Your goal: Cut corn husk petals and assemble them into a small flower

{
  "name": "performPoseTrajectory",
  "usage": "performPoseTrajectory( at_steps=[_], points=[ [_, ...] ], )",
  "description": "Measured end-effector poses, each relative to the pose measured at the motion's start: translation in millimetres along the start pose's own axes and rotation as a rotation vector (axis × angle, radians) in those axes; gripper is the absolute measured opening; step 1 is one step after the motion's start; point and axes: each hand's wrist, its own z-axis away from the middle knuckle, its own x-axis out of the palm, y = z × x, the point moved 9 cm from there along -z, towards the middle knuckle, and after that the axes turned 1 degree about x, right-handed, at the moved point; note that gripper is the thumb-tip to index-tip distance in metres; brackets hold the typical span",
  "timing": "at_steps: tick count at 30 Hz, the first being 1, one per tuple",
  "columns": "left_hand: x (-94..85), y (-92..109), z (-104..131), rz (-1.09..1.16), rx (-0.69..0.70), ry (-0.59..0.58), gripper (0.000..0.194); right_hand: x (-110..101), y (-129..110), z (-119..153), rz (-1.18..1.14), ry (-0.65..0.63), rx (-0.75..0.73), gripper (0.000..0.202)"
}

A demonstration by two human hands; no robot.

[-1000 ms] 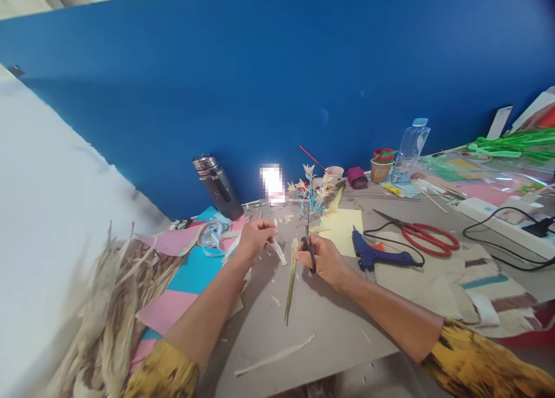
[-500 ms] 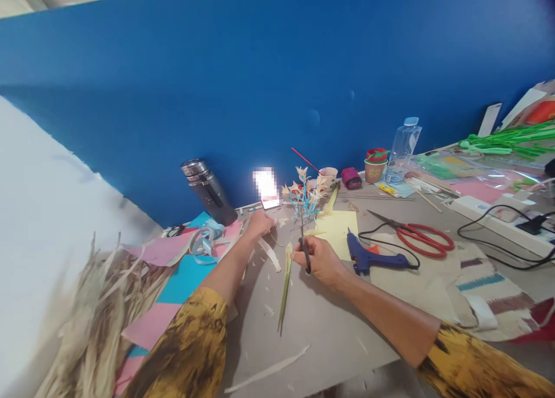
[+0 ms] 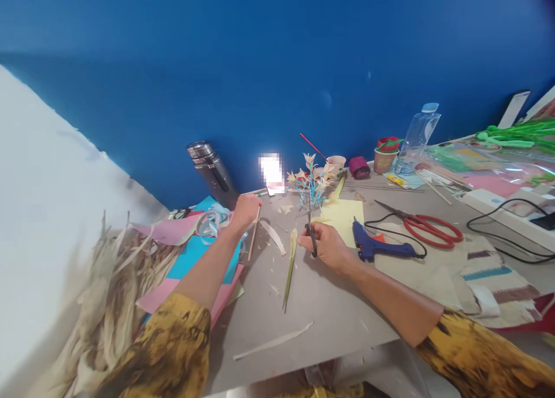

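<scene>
Closest to me along the front of the bench (image 3: pixel 329 323), a thin pale strip (image 3: pixel 273 346) lies flat, and off to the person's left a heap of dry fibres (image 3: pixel 104 305) is piled beside pink and blue sheets (image 3: pixel 186 259). A bit further in, a green stem (image 3: pixel 289 276) with a pale, pointed tip rests on the surface between the two forearms, its tip just beside the right hand (image 3: pixel 329 247). That hand grips the small dark scissors (image 3: pixel 313 247), fingers wrapped about the handles, blades pointing away from the person. To its right are a blue glue gun (image 3: pixel 385 249) and a big pair of red-handled scissors (image 3: pixel 411 217), with a sheet of yellow paper (image 3: pixel 347 213) just beyond the hand.

The left hand (image 3: pixel 246 213) is down beside a thin stick (image 3: pixel 254 234), near a curl of light blue ribbon (image 3: pixel 212 221); its fingers are mostly turned from view (from here I can't tell whether they grasp anything). A whitish strip (image 3: pixel 274 236) lies between that hand and the stem.

Past the blades stands a cluster of pale flowers on blue stems (image 3: pixel 309 184), then a paper cup (image 3: pixel 336 165) and a dark flask (image 3: pixel 212 175) near the blue wall (image 3: pixel 281 68).
</scene>
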Motion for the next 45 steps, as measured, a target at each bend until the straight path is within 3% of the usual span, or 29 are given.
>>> performPoseTrajectory(
  at_steps=[3,11,17,24,26,29,31,33,39,45],
  points=[
    [1.2,-1,26,-0.080,0.066,-0.046,0.023,1,-1,1,0.005,-0.013,-0.004,0.027],
    [25.5,9,93,-0.198,0.177,-0.177,0.036,3,-3,2,0.017,-0.010,0.010,0.030],
    [29.8,-12,96,-0.013,-0.049,-0.023,0.038,2,3,1,0.044,-0.018,0.010,0.026],
    [23.4,-20,94,0.301,-0.102,0.015,0.044,3,9,-1,0.048,-0.033,0.017,0.023],
    [27.7,-17,99,0.562,-0.127,-0.077,0.041,4,8,-1,0.042,-0.033,0.025,0.024],
    [50.8,-1,119,0.968,-0.201,-0.380,0.038,2,4,-1,0.010,-0.005,0.027,0.028],
    [63.9,12,136,1.051,-0.230,-0.545,0.034,0,0,-1,-0.029,0.015,-0.004,0.029],
    [72.7,23,151,1.045,-0.232,-0.637,0.030,-3,-5,-1,-0.073,0.026,-0.037,0.029],
    [79.9,37,167,0.894,-0.157,-0.687,0.024,-12,-13,4,-0.082,0.097,-0.051,0.026],
    [70.3,39,162,0.986,-0.142,-0.539,0.023,-1,-11,9,-0.068,-0.005,-0.022,0.026]
  ],
)
